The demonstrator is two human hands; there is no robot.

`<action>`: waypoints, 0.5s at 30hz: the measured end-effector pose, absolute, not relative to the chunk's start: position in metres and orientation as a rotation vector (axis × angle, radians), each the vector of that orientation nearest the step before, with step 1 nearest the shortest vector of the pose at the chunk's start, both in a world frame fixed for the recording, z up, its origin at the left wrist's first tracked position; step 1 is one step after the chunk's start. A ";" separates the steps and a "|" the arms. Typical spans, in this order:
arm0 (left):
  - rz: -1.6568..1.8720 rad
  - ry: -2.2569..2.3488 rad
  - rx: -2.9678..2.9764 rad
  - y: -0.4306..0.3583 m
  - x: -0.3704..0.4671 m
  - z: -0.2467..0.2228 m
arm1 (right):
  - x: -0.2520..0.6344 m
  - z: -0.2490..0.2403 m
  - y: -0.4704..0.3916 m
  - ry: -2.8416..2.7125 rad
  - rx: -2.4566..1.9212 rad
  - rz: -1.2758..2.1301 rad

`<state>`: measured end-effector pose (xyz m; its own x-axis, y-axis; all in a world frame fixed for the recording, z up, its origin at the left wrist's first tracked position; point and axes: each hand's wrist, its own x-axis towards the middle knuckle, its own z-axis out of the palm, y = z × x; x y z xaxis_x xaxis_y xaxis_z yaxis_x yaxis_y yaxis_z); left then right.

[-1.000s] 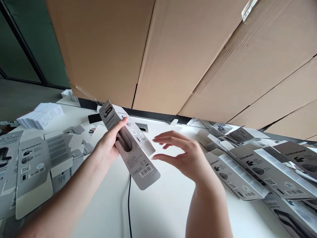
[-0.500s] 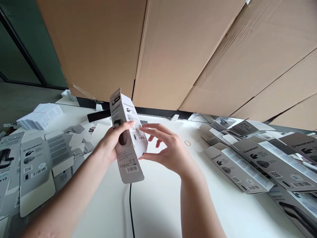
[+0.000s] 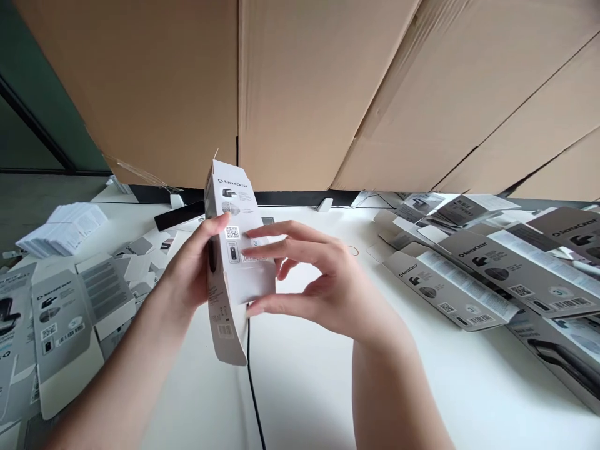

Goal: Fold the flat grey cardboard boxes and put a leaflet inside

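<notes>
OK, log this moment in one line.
left hand: holding grey box | right hand: open, fingers at box | cartons: both sides of table | black cord: on table

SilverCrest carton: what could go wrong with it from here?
The left hand grips the carton by its side; too much squeeze could crease the thin card.
The long bottom flap hangs loose and might bend or catch near the right hand.
The black cable runs up behind the flap in view; lowering the carton there could snag it.
</notes>
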<state>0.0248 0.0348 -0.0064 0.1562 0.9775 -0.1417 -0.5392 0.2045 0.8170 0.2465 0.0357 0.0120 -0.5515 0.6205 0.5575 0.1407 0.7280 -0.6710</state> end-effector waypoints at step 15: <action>1.159 0.756 0.790 0.025 0.028 0.004 | 0.252 0.023 0.026 -2.174 -0.595 0.530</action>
<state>0.0282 0.0245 0.0039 0.2287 0.9678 -0.1053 -0.4868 0.2074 0.8485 0.2522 0.0260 0.0229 -0.5671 0.5730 0.5917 0.2364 0.8014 -0.5495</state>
